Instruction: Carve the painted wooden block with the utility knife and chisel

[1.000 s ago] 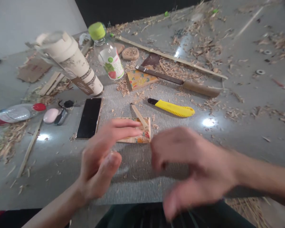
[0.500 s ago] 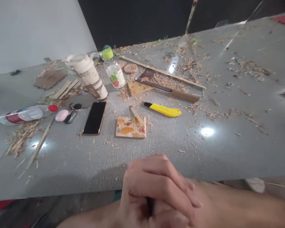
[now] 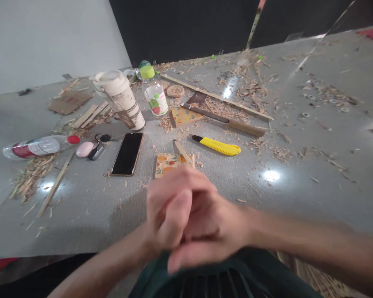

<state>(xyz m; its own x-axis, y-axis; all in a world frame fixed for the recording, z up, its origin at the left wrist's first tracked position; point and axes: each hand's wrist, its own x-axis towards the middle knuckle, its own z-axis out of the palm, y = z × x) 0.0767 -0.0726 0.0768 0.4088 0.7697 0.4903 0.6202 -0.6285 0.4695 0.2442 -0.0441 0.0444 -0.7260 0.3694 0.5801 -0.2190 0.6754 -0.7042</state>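
I can read no words or numbers. In the upper middle-left of the frame, the green-capped bottle [image 3: 153, 92] bears a white label [image 3: 156, 100] with a round green mark and a leafy green and red picture, its lettering too small for me. Blurred dark print marks the tall cup [image 3: 122, 96] beside it. At far left, the lying bottle's [image 3: 46, 146] red label [image 3: 22, 151] is illegible.

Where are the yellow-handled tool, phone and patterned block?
Yellow-handled tool [image 3: 220, 146], head view: middle of its handle.
Phone [image 3: 128, 154], head view: middle of its screen.
Patterned block [image 3: 168, 162], head view: visible top face.
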